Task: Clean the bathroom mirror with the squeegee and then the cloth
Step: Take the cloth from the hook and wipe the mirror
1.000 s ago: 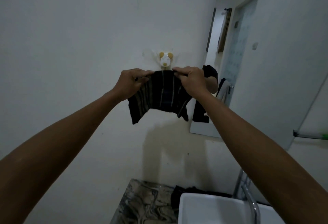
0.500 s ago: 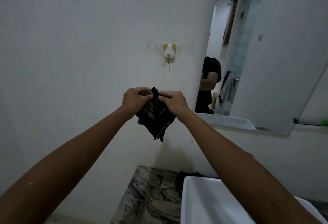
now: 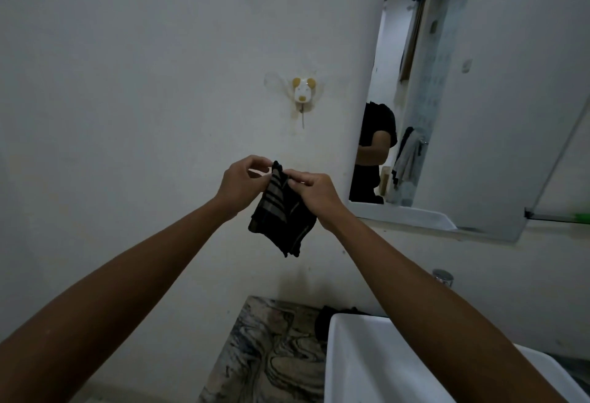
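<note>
- The pale wall (image 3: 143, 115) fills most of your view, with both of your bare forearms reaching up across it.
- The mirror (image 3: 498, 134) hangs on the adjoining wall to your right, tilted in the wide-angle view. It reflects a torso in a dark short-sleeved shirt, a doorway and some hanging towels.
- The white sink basin (image 3: 383, 367) sits at the lower right, below the mirror. Part of a chrome tap (image 3: 443, 277) shows just above your right forearm.
- The marbled tabletop (image 3: 265, 358) lies left of the basin and touches its side. A dark bundle (image 3: 332, 314) rests at the back, against the wall.
- The dark striped cloth (image 3: 281, 217) hangs folded between your hands, in front of the wall and left of the mirror, well above the tabletop.
- Your left hand (image 3: 241, 184) pinches the cloth's top edge, thumb and forefinger closed on the fabric.
- Your right hand (image 3: 314, 193) has its grip closed on the same top edge, just beside the left.
- The dog-shaped wall hook (image 3: 302, 93) is stuck to the wall above your hands, with nothing hanging on it.
</note>
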